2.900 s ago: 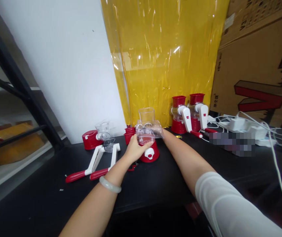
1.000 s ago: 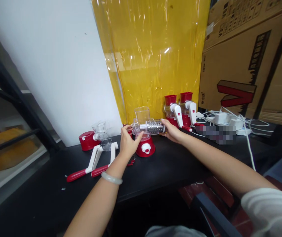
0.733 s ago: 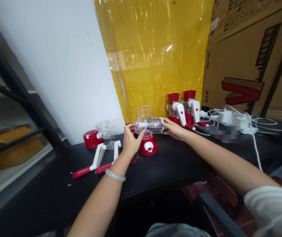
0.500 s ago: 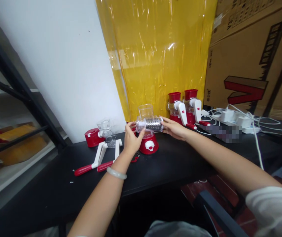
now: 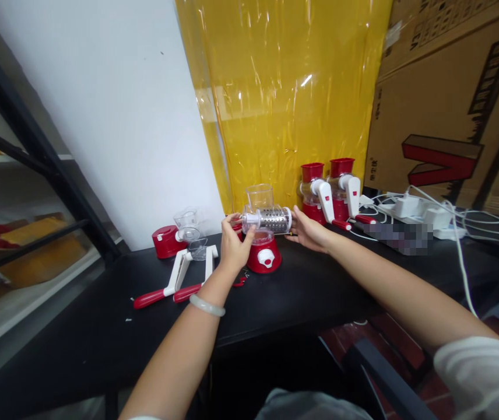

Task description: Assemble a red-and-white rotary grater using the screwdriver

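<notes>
Grater (image 5: pixel 271 265) under inspection: red round base with a white knob on its front, clear housing above, upright clear hopper (image 5: pixel 259 196) on top, and a perforated metal drum (image 5: pixel 272 220) seated in the housing. It stands on the black table (image 5: pixel 302 297), directly between the two sets of fingers. The drum's long axis lies level, running across from the left fingers to the right ones; its narrow white-capped end points at the left fingers, its wide end at the right fingers. Left hand (image 5: pixel 233 249) is curled round the capped end of the housing, thumb and forefinger closed on it. Right hand (image 5: pixel 307 233) cups the drum's wide end, thumb above and fingers below, touching the rim (how firm the grip is cannot be told). Two white crank handles (image 5: pixel 182 279) with red grips lie flat on the table, just outside the left fingers. Two assembled graters (image 5: pixel 329 192) stand just beyond the right fingers, against the yellow film (image 5: pixel 284 99).
</notes>
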`<state>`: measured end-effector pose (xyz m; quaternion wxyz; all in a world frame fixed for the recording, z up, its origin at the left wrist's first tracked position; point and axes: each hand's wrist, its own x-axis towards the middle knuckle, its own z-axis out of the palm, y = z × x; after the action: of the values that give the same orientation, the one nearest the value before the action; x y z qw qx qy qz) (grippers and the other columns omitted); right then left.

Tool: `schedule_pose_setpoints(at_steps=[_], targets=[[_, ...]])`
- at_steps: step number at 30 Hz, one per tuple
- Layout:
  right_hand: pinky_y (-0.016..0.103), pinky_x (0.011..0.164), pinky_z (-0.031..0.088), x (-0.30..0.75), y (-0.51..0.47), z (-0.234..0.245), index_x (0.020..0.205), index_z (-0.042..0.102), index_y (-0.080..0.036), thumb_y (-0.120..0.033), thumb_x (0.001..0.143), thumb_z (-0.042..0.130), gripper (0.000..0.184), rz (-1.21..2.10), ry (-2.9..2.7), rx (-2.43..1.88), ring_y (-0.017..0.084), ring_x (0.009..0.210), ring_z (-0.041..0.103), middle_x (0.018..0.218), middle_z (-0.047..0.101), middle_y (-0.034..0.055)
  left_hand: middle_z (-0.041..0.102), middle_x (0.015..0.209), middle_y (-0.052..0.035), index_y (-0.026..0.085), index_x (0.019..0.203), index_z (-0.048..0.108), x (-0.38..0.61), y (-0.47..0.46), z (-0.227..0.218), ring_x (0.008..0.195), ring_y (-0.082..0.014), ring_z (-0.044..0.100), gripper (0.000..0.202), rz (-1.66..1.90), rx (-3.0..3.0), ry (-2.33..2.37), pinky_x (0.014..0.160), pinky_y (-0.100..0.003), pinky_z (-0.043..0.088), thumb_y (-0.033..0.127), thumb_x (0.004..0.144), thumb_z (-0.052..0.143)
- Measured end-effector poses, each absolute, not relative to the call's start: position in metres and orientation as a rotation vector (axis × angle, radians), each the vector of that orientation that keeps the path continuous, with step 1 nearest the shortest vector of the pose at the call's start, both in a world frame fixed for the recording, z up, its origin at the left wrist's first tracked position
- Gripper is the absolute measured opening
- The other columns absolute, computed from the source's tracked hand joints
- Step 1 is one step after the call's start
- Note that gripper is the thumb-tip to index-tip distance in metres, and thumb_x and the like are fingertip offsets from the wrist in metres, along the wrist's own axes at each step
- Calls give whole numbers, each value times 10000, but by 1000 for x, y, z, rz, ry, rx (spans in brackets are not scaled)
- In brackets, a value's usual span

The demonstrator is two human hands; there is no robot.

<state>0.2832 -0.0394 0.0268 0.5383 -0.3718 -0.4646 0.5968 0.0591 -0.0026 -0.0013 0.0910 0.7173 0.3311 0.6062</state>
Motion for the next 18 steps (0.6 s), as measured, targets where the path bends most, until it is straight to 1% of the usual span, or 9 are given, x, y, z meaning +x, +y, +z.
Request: schedule_pose_setpoints(at_steps=[4,8,14,18], targets=[[456,1095,368,283,-40,28,1170,632,-318,-583,999,292,464,1423,-1095,-857,208,1144,633,1207,716,42,528,1309,-172,193,1281,398,58,-2,-2,1190,-258,590,497,1813,2126,965,979,-442,532,485,929,591],[436,1054,414,283,-41,28,1214,613,-322,-609,983,316,473,1405,-1073,-824,216,1177,622,1256,693,55,535,1304,-180,186,1279,405,57,-1,-3,1179,-261,592,461,1839,2112,961,972,-454,531,468,949,560],[444,1064,420,284,-43,30,1319,551,-311,-653,974,256,568,1427,-1050,-829,220,1222,609,1347,644,77,545,1275,-166,193,1258,410,57,2,-3,1151,-245,604,423,1858,2089,971,941,-422,546,478,967,523],[451,1088,411,285,-45,34,1396,489,-294,-649,979,229,606,1443,-1039,-847,221,1259,593,1416,596,99,563,1242,-171,181,1241,413,56,2,-1,1127,-249,618,429,1910,2061,986,953,-431,533,511,978,487]])
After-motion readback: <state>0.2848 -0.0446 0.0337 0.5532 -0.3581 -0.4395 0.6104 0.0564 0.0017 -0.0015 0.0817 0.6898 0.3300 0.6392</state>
